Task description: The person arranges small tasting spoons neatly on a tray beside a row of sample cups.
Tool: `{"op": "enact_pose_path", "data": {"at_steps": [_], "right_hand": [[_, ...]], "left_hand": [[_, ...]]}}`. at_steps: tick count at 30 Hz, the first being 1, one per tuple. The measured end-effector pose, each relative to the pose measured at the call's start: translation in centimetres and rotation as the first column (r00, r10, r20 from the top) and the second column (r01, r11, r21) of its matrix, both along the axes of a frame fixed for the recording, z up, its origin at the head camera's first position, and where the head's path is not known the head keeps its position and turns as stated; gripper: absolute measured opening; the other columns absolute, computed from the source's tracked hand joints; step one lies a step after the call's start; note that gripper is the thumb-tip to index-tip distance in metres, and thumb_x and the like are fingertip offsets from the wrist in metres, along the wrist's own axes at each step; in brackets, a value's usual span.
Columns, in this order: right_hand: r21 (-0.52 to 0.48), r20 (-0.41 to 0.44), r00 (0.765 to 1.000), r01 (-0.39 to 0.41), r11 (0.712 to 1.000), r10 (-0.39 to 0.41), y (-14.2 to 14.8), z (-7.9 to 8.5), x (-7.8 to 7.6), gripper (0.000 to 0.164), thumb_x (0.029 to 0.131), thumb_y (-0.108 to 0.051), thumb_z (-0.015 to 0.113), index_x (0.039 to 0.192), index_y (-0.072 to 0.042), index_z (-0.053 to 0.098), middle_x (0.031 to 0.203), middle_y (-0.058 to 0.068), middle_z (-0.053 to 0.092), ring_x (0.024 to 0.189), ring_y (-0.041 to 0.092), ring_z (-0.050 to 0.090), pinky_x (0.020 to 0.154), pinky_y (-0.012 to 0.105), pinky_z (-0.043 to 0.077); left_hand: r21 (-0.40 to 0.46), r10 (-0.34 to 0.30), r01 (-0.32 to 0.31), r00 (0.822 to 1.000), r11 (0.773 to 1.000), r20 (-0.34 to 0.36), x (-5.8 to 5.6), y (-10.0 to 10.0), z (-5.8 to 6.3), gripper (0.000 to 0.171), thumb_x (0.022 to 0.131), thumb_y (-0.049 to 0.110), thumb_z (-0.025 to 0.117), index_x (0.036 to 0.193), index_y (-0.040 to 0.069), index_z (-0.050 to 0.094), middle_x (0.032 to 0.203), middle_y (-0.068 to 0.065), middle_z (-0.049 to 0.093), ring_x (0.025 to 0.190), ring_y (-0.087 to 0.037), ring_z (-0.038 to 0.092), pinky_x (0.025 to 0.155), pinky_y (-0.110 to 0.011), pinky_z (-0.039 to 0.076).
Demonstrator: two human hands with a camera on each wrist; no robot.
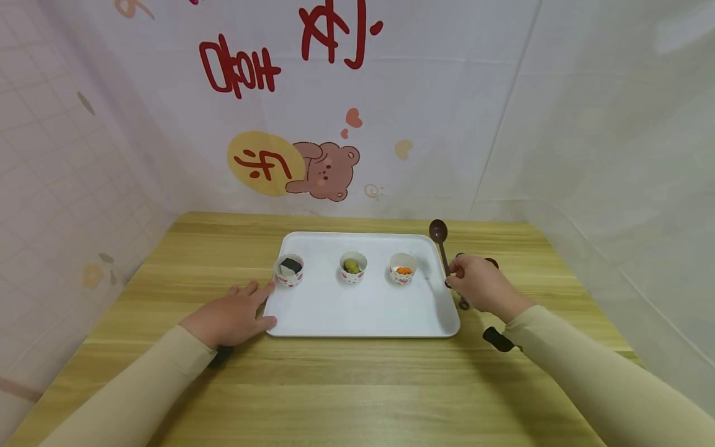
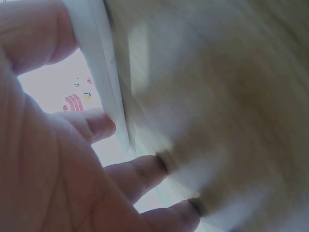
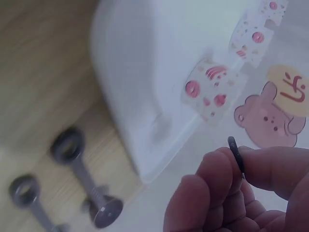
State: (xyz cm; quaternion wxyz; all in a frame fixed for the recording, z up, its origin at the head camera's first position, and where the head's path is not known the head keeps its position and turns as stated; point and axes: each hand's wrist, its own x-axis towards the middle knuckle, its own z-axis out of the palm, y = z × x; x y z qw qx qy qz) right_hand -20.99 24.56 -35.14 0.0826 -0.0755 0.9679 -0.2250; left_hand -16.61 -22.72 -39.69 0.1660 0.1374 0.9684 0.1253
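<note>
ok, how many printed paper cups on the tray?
3, all on the white tray: left cup near the left hand, black-and-white piece inside; middle cup, green contents; right cup, orange contents. None seem hidden.

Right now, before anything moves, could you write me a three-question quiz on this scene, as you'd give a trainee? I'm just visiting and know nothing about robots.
1. Count: how many white, red-patterned paper cups stand on the white rectangular tray?

2. True or false: the right hand pinches a dark brown, long-handled spoon.

3. Choose: what lies in the cup nearest the left hand?
A. Orange pieces
B. A dark-and-white piece
C. A green piece

Key:
1. Three.
2. True; thumb and fingers close on its handle.
3. B.
</note>
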Motion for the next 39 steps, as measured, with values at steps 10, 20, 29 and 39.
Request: {"op": "enact_pose_path", "data": {"at_steps": [10, 20, 29, 39], "right_hand": [[-0.042, 0.019, 0.999, -0.028, 0.999, 0.029, -3.2, -0.5, -0.4, 0.018, 0.101, -0.016, 0.066, 0.113, -0.002, 0.069, 0.09, 0.008, 0.073, 0.072, 0.016, 0.065, 0.063, 0.029, 0.051], [-0.115, 0.048, 0.996, -0.073, 0.991, 0.079, -6.0, -0.9, -0.7, 0.015, 0.102, -0.015, 0.066, 0.112, -0.004, 0.068, 0.092, 0.012, 0.075, 0.071, 0.015, 0.064, 0.062, 0.029, 0.049], [-0.152, 0.02, 0.992, -0.121, 0.981, 0.126, -8.8, -1.4, -0.3, 0.011, 0.1, -0.013, 0.067, 0.108, -0.005, 0.067, 0.085, 0.007, 0.074, 0.07, 0.012, 0.065, 0.062, 0.029, 0.048], [-0.171, 0.044, 0.988, -0.139, 0.975, 0.149, -11.3, -2.1, -0.3, 0.012, 0.1, -0.011, 0.07, 0.108, -0.004, 0.068, 0.086, 0.01, 0.076, 0.068, 0.012, 0.066, 0.06, 0.026, 0.047]], "left_hand": [[-0.004, 0.004, -0.004, 1.0, 1.0, 0.005, -0.1, 0.0, 0.0, 0.083, 0.102, 0.054, 0.06, 0.166, 0.009, 0.032, 0.165, -0.038, 0.029, 0.145, -0.072, 0.025, 0.11, -0.077, 0.037], [-0.008, 0.009, -0.009, 1.0, 1.0, 0.01, -0.1, 0.1, 0.0, 0.083, 0.102, 0.055, 0.06, 0.166, 0.01, 0.032, 0.165, -0.037, 0.029, 0.146, -0.071, 0.024, 0.11, -0.077, 0.037], [-0.011, 0.013, -0.013, 1.0, 1.0, 0.013, -0.2, 0.0, -0.1, 0.085, 0.101, 0.057, 0.06, 0.166, 0.011, 0.032, 0.166, -0.037, 0.028, 0.146, -0.071, 0.024, 0.109, -0.076, 0.038], [-0.006, 0.004, -0.004, 1.0, 1.0, 0.004, -0.2, 0.0, -0.2, 0.083, 0.102, 0.055, 0.059, 0.166, 0.01, 0.032, 0.165, -0.038, 0.03, 0.146, -0.071, 0.025, 0.11, -0.076, 0.038]]}}
